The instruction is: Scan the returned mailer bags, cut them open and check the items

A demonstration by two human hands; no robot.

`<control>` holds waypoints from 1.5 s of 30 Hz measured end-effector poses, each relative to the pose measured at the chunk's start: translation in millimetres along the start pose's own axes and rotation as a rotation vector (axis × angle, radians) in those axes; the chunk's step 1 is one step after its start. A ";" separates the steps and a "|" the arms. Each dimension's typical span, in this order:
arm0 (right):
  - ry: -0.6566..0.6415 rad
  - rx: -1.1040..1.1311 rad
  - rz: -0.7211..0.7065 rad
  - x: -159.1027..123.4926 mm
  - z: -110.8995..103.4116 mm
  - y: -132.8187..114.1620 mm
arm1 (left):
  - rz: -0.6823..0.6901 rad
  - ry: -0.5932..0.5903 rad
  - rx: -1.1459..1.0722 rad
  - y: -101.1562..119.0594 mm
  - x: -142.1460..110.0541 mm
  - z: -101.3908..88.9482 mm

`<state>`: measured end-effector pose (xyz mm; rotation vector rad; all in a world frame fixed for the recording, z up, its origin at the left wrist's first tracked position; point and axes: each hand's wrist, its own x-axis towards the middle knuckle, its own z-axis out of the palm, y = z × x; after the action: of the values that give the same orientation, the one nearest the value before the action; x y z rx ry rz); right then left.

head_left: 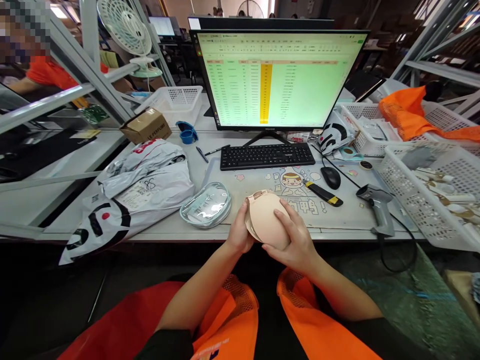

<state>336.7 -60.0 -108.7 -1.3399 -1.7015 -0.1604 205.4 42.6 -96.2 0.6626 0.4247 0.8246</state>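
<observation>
Between my two hands is a beige bra (268,217), its moulded cups folded one into the other, held just above the desk's front edge. My left hand (240,230) grips its left side, where a strap or clasp shows at the top. Around the right side curl the fingers of my right hand (294,237), pressing on the smooth cup. Left of my hands lies a clear zip pouch (206,205) with pale blue edging. Farther left is a white plastic mailing bag (146,185) with black and red print.
A monitor (285,80) stands behind a black keyboard (268,156). On the right are a mouse (330,177), a yellow-black utility knife (322,193), a barcode scanner (377,207) and a white basket (416,200). A cardboard box (146,126) and blue tape roll (187,134) sit at the back left.
</observation>
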 end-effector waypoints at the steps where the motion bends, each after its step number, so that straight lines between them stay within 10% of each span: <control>1: -0.009 0.007 0.018 0.2 -1.7 0.6 | -0.017 0.003 0.031 -0.7 0.5 -1.6; 8: -0.024 0.021 0.059 -1.7 -5.4 5.3 | 0.056 -0.058 0.237 -2.9 1.8 -11.5; 16: -0.148 -0.207 0.006 -20.3 24.6 21.5 | 0.041 0.135 0.167 -17.3 10.8 -16.0; 19: -0.005 -0.060 0.049 -25.1 29.4 42.0 | -0.085 -0.037 0.223 -12.5 4.3 -20.8; 22: 0.155 0.187 0.357 -27.4 23.0 61.2 | 0.114 -0.181 0.681 18.7 -5.9 -37.9; 25: 0.236 0.440 0.686 -28.6 12.5 75.5 | 0.506 0.187 1.331 65.6 -12.1 -71.4; 29: 0.262 0.577 0.823 -24.6 8.4 86.4 | 0.271 0.529 2.034 105.2 -13.3 -112.8; 33: 0.158 0.705 0.795 -10.7 19.8 86.0 | 0.203 0.427 2.216 101.1 -15.5 -125.7; 39: 0.072 0.792 0.827 11.2 28.6 80.6 | 0.659 0.213 1.955 76.6 -28.9 -134.3; 45: -0.226 0.917 0.833 25.7 -10.0 66.2 | 0.947 -0.076 1.813 62.3 -32.2 -118.2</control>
<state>397.4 -22.0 -112.4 -1.2195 -1.0000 1.1389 83.6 92.3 -135.9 2.7107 0.7573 1.1365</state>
